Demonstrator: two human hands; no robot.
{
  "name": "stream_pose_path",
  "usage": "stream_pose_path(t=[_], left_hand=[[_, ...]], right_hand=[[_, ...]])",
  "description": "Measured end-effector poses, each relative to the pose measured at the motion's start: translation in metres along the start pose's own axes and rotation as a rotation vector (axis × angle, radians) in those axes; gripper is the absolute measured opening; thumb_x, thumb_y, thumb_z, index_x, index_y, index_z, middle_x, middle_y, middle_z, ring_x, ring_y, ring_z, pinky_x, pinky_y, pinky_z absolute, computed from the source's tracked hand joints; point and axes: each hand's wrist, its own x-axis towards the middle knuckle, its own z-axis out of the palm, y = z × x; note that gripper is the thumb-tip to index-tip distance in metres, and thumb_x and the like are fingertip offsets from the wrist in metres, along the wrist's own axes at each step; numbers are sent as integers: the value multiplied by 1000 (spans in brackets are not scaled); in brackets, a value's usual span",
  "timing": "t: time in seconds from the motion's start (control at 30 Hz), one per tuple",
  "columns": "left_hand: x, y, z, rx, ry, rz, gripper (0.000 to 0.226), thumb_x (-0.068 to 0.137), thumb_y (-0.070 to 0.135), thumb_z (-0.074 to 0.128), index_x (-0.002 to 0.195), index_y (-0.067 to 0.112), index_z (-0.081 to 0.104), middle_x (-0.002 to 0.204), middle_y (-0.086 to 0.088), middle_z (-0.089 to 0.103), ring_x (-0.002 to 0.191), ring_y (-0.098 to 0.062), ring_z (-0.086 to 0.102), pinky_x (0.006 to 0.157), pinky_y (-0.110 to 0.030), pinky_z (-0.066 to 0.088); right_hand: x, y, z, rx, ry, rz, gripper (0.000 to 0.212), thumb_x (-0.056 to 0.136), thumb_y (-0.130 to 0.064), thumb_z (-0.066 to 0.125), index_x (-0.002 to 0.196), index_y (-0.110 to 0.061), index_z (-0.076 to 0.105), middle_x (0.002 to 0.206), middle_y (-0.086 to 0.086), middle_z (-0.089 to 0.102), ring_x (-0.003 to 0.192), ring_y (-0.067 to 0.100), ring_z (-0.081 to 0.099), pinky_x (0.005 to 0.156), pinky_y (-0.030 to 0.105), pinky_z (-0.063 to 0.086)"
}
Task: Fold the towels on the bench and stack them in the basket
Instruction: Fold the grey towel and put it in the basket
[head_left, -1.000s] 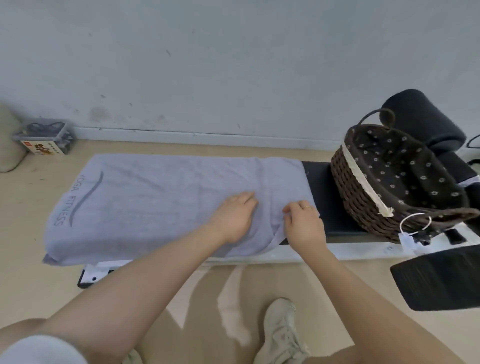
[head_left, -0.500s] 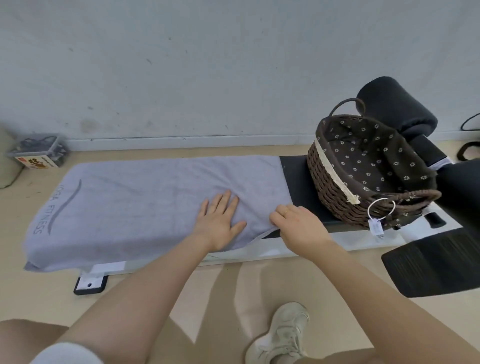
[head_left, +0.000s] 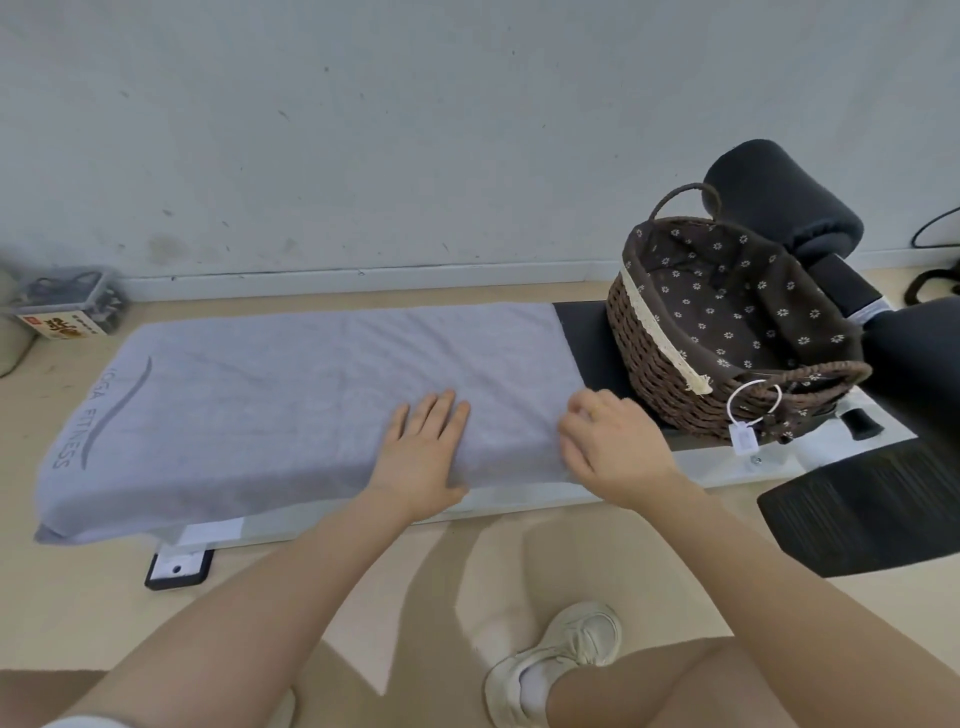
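Towel (head_left: 291, 410) lies flat along the table (head_left: 582, 332), covering it from the left end almost to the basket (head_left: 670, 374) at the right end. Left hand (head_left: 423, 457) rests on it near the front edge, fingers straight, likely pinning the cloth. Right hand (head_left: 613, 447) curls over the towel's front right corner, probably gripping it for the first fold, though the pinch itself is hidden.

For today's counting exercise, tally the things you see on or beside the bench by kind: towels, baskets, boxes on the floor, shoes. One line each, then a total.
Towels: 1, the grey towel spread on the bench
Baskets: 1, the wicker basket
Boxes: 1, the box by the wall
Shoes: 1, the white shoe
Total: 4
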Motion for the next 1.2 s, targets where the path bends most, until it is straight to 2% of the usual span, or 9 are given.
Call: stream_pose_path(t=[0.07, 0.1, 0.2, 0.3, 0.4, 0.53, 0.83, 1.03, 1.2], left_hand=[[0, 0, -5, -58, 34, 17, 88, 77, 70, 25, 149, 20, 12, 157, -3, 8, 144, -21, 8, 116, -39, 5], [2, -2, -10, -108, 73, 14, 90, 73, 70, 14, 146, 20, 23, 154, -4, 21, 141, -22, 19, 113, -36, 13], [22, -8, -25, -228, 205, -39, 84, 76, 60, 5, 139, 15, 37, 144, -5, 38, 131, -24, 35, 104, -34, 27], [48, -18, -25, -175, 169, -79, 63, 95, 49, 18, 148, 14, 21, 157, -4, 15, 144, -21, 15, 114, -35, 14], [63, -25, -15, -123, 28, -101, 68, 93, 57, 17, 150, 21, 5, 159, -3, -6, 146, -20, -2, 117, -37, 1], [71, -24, -8, -80, 4, -84, 91, 67, 69, -10, 149, 31, -2, 158, 1, -11, 146, -21, -7, 116, -41, -3], [63, -21, -14, -79, -62, 162, 92, 65, 67, -11, 149, 30, 1, 158, 6, -8, 146, -16, -6, 116, -34, -6], [36, -17, -11, -98, -31, 223, 93, 69, 62, -9, 150, 20, 10, 159, 2, 5, 146, -14, 4, 117, -29, 1], [0, 6, 0, -159, 107, 210, 78, 81, 53, 5, 146, 18, 28, 156, -5, 18, 144, -23, 18, 116, -34, 7]], right_hand=[[19, -9, 0, 128, 64, 46, 46, 87, -35, 28, 99, -12, 66, 118, 11, 62, 104, 32, 60, 77, 35, 47], [31, -16, -1, 181, 72, 69, 52, 91, -38, 24, 119, -12, 59, 137, 12, 51, 124, 29, 50, 94, 39, 43], [67, -30, 3, 296, -49, 99, 54, 101, -38, 22, 149, -15, 18, 159, 1, 8, 147, 17, 6, 118, 35, 7], [94, -38, 14, 341, -129, 129, 59, 100, -43, 22, 151, -18, 6, 160, -3, -7, 147, 14, -6, 118, 34, -1], [104, -30, 32, 234, -217, 214, 65, 98, -52, 17, 151, -20, -4, 158, -5, -14, 146, 13, -13, 119, 36, -5], [108, -11, 38, 242, -230, 315, 63, 99, -50, 14, 150, -22, -8, 158, -7, -13, 146, 12, -13, 119, 36, -8], [95, 23, 33, 232, -210, 572, 63, 99, -46, 16, 151, -14, -2, 160, 0, -8, 147, 18, -7, 118, 42, -1], [45, 9, 26, 196, -26, 605, 41, 99, -24, 32, 138, -11, 36, 147, 10, 31, 131, 30, 32, 101, 41, 31], [11, -15, 27, 369, 160, 798, 28, 96, -18, 39, 121, -9, 48, 126, 13, 46, 114, 33, 43, 88, 43, 38]])
